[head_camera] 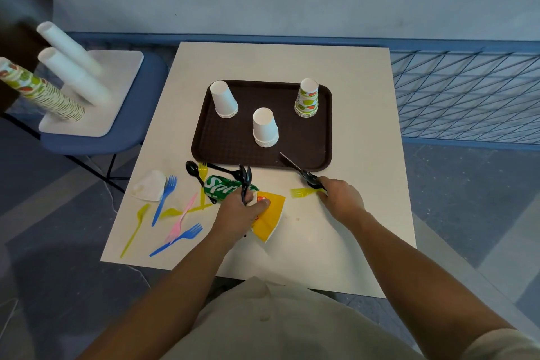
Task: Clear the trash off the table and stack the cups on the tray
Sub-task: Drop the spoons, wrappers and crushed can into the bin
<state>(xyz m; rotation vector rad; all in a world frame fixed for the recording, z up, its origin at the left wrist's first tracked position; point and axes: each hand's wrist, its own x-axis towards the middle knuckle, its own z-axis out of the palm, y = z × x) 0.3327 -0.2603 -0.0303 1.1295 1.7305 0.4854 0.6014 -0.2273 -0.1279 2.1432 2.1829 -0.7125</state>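
"What's on the tray?"

"Three upside-down cup stacks: a white stack at its far left, a second white stack near its middle, and a patterned stack at its far right."

"The hands?"

"Both are just in front of the tray. The left hand is clamped on black cutlery, over a yellow wrapper and a green can. The right hand is curled round a black knife, whose tip reaches the tray's near rim."

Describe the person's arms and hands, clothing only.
The left hand and right hand are bare: no gloves, rings or watch visible. Arms are uncovered up to a short pale beige sleeve at the right upper arm, matching the beige shirt.
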